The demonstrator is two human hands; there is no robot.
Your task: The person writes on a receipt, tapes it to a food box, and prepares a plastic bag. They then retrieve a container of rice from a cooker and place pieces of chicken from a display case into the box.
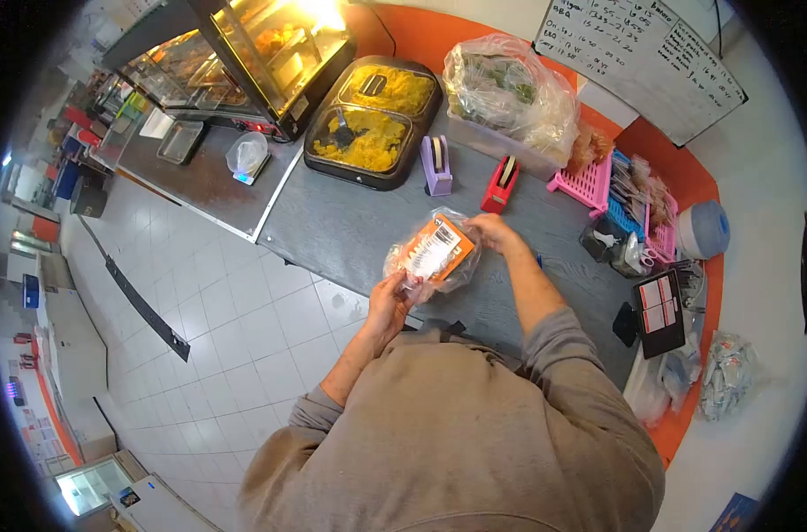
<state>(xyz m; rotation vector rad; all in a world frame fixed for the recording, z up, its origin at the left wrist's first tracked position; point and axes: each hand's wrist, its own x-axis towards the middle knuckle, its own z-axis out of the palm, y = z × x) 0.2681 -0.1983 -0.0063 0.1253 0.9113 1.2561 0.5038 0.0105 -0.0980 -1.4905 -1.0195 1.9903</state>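
A clear plastic bag (464, 270) with an orange and white barcoded label (436, 250) is stretched between my two hands over the front of the counter. My left hand (388, 304) pinches its lower left edge. At the upper right edge, my right hand (494, 232) has its fingers closed on the plastic. What lies inside the bag, beyond the label, I cannot make out. Just past the bag stand a red tape dispenser (499, 184) and a purple tape dispenser (436, 167).
Behind is a black two-part tray (372, 181) of yellow food, beside a lit glass food warmer (235, 66). A plastic tub (501, 144) holds bagged greens. Pink baskets (586, 188), a twine roll (703, 230) and a dark tablet-like stand (661, 312) line the right side.
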